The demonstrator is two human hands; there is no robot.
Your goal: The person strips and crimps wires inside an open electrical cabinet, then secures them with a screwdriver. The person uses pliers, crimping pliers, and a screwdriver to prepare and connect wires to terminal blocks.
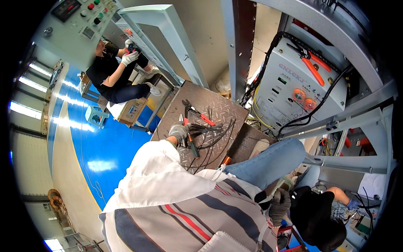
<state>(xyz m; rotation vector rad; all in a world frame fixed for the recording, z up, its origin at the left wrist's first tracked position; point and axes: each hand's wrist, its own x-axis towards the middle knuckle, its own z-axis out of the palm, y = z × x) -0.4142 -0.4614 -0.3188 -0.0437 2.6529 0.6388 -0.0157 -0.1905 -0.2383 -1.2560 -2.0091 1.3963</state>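
My left hand [179, 132], in a grey knit glove, is closed over the hand tools on a patterned steel plate [168, 110]. What it grips is partly hidden. A dark green tool handle [193, 148] juts out below the fingers, and a red handle [186, 121] shows above them. Farther up the plate lies a pair of cutters with red handles [205, 119]. Loose black cables [216, 136] spread to the right of the hand. My right hand [279, 206], also gloved in grey, is low beside my body; its fingers are not clear enough to read.
Red-handled pliers [315, 71] rest on a grey control box [289, 80] at right, framed by metal beams. A gloved co-worker [113, 75] sits at upper left. Another person [319, 214] bends close by at lower right. A pale green stool [96, 116] stands on blue floor.
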